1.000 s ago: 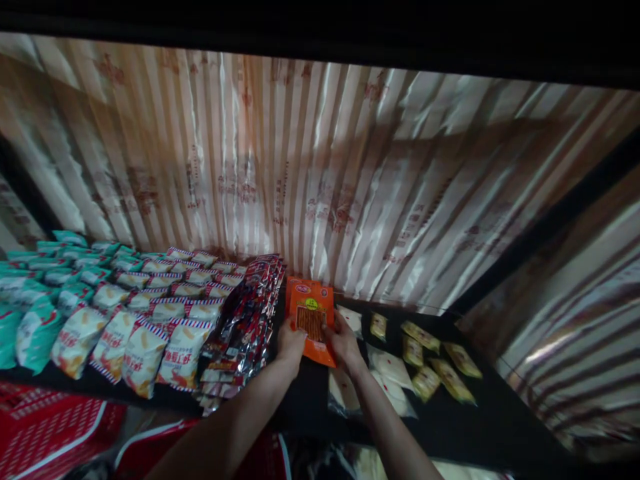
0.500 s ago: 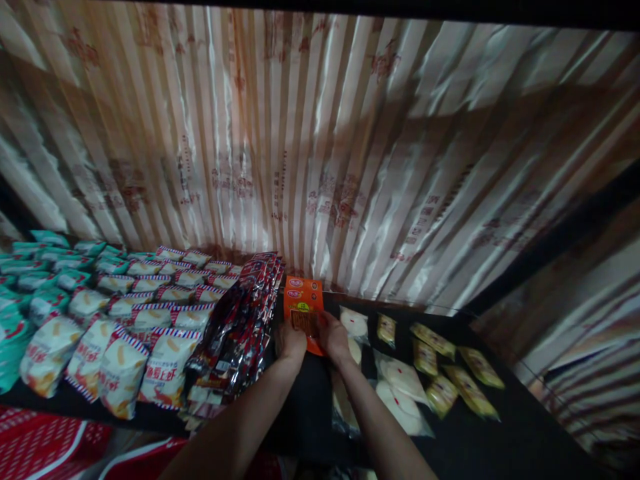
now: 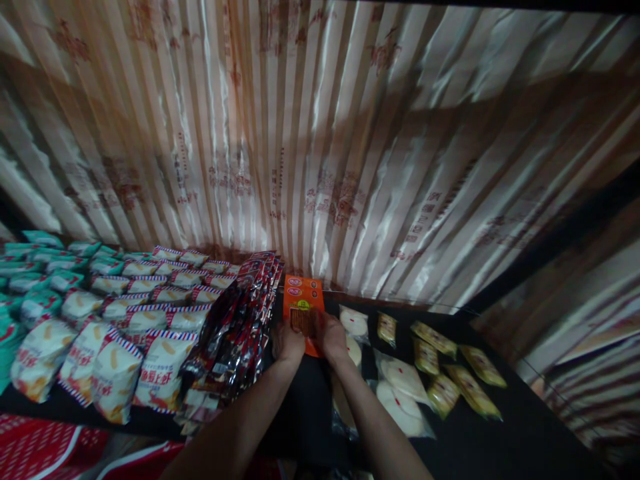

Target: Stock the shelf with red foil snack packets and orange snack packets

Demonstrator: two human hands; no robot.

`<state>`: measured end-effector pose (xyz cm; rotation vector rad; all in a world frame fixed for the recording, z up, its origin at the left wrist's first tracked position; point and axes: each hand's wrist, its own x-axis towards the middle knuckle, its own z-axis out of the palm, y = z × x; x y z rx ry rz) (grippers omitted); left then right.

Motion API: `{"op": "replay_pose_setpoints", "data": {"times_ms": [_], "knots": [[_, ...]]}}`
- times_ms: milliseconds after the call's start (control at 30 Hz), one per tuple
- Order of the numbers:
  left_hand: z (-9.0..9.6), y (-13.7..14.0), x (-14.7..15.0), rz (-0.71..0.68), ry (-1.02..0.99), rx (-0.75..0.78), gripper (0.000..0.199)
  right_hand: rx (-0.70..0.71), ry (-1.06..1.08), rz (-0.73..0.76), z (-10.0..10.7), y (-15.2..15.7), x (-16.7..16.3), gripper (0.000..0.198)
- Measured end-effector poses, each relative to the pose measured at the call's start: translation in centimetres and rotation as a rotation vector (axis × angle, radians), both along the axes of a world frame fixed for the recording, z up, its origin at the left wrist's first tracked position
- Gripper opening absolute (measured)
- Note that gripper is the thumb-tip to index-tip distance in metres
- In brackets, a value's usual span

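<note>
An orange snack packet (image 3: 303, 288) with a dark brown window lies on the black table surface (image 3: 305, 407), near the back. My left hand (image 3: 290, 341) grips its left edge with bent fingers. From the other side my right hand (image 3: 333, 337) closes on its right edge. Just left of my left hand stands a row of dark red, shiny packets (image 3: 250, 313), leaning on one another. Clear bags of round white wafers (image 3: 354, 321) lie beside and under my right forearm. The fingertips are partly hidden.
White snack bags (image 3: 160, 367) with striped edges fill the left, with green bags (image 3: 40, 300) beyond. Small yellow packets (image 3: 443, 395) lie at the right. Red baskets (image 3: 50, 447) stand below the front edge. Pleated printed sheeting (image 3: 310, 133) hangs behind the table.
Both hands stay on the orange packet, almost in the same place. The view has shifted slightly, with the left-hand bags appearing a little further left.
</note>
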<state>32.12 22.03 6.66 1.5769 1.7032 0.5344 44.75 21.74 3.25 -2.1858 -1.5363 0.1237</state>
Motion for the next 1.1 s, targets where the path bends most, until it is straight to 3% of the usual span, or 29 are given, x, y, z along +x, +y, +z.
{"op": "replay_pose_setpoints", "data": {"times_ms": [400,800,967,1100], "knots": [[-0.3,-0.5,0.2,0.037,0.045,0.017,0.029,-0.026,-0.071,0.032,0.5,-0.5,-0.4,0.022],[0.8,-1.6,1.0,0.038,0.118,-0.025,0.048,-0.014,-0.089,0.005,0.6,-1.0,-0.6,0.025],[1.0,-4.8,0.8,-0.008,0.065,0.118,0.047,0.042,-0.081,-0.005,1.2,-2.0,-1.2,0.036],[0.6,-9.8,-1.2,-0.094,-0.164,0.239,0.046,0.227,0.094,0.002,1.7,-4.6,-3.0,0.041]]}}
